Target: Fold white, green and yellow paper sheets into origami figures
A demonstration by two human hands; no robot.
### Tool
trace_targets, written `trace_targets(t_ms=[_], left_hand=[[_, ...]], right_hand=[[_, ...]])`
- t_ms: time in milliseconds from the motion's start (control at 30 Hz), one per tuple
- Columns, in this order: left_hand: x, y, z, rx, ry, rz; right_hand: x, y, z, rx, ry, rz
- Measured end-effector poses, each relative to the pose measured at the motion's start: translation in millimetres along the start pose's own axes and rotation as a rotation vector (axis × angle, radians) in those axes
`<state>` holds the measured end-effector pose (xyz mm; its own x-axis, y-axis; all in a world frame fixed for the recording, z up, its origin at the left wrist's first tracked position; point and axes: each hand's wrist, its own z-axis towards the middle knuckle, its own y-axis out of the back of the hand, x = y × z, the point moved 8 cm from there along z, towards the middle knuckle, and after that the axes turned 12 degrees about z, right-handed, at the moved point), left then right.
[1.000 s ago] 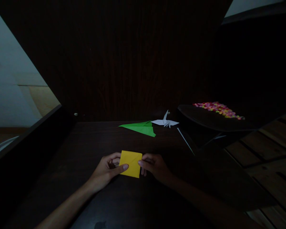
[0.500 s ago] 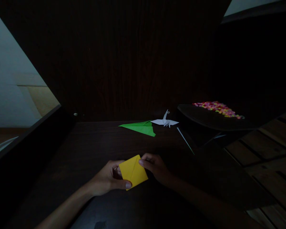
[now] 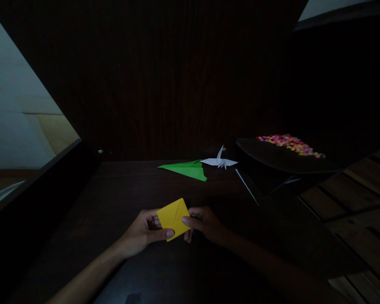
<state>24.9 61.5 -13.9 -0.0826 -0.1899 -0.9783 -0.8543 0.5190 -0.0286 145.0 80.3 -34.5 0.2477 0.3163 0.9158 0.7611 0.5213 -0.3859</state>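
A folded yellow paper square [image 3: 174, 214], with a slanting crease on its upper face, is held tilted above the dark tabletop. My left hand [image 3: 142, 234] grips its left and lower side, thumb on top and fingers behind. At the right edge my right hand [image 3: 205, 223] pinches it, the thumb lying on the face and the other fingers underneath, partly hidden. Beyond the hands lies a green paper plane [image 3: 186, 170]. A white paper crane [image 3: 220, 161] stands at the plane's right end, close to the back panel.
A thin pale strip [image 3: 247, 187] lies on the tabletop [image 3: 120, 190] right of the crane. On a rounded dark shelf [image 3: 256, 154] at right rests a string of pink, red and yellow beads or petals [image 3: 289, 143]. A raised dark edge [image 3: 34, 181] bounds the left side.
The yellow paper has moved slightly up and left in both hands. My right thumb has shifted from near its top corner down to the middle of its right side.
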Motion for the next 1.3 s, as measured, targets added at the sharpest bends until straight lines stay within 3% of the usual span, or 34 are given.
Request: trace_targets(t_ms=[233,500,600,700,800,900,1033,1200,1300], left_hand=[[-0.5,-3.8,-1.2,0.038,-0.002,0.007],[0.4,3.7,1.0,-0.051,-0.013,0.085],[-1.9,9.7,1.3,-0.134,-0.05,0.179],[-12.5,16.8,-1.0,-0.238,-0.17,0.37],[-22.7,19.3,-4.0,-0.285,-0.288,0.487],[-26.2,21.9,-5.6,-0.313,-0.324,0.499],[-25.2,24.9,-6.9,-0.343,-0.315,0.428],[-10.5,21.3,-2.4,-0.19,-0.276,0.037],[-3.2,23.8,-0.2,-0.188,-0.222,-0.126]], right_hand=[[-0.7,-0.5,0.0,0.012,-0.02,0.025],[0.6,-3.8,0.5,0.008,0.013,0.039],[1.3,-3.1,-1.9,-0.007,0.019,0.019],[10.1,-0.1,-5.4,-0.034,0.139,-0.049],[27.5,3.3,-11.6,-0.078,0.377,-0.164],[44.7,0.1,-21.1,-0.11,0.609,-0.393],[55.3,-3.7,-29.1,-0.146,0.741,-0.546],[60.3,-1.0,-32.7,-0.207,0.794,-0.602],[63.5,-2.3,-34.3,-0.201,0.845,-0.614]])
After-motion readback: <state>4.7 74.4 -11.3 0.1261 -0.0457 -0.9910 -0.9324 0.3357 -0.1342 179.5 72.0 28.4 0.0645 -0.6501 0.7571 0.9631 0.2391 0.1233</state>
